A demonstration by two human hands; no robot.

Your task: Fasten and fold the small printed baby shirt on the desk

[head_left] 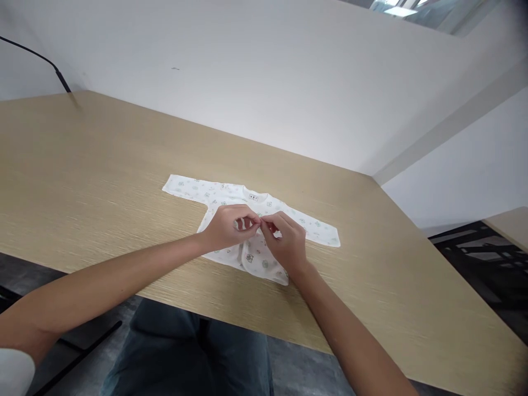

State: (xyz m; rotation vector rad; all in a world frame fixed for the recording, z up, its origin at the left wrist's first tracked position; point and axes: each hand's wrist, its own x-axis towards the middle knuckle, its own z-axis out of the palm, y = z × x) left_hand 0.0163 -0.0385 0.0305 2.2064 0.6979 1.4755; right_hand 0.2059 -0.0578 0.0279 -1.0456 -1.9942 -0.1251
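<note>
While on table [124, 143], shirt [264, 261] beneath hands [225, 226] [289, 242]

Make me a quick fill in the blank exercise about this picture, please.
The base colour of the shirt on the table is ____.
Its two long ____ stretch out to either side.
The left hand and right hand are nearest each other at their ____.
The floor below is ____.
Missing words: white; sleeves; fingertips; grey.

Office-like place: wood-grain desk [103, 154] against white partition [247, 82], grey floor [305, 368] below.
</note>
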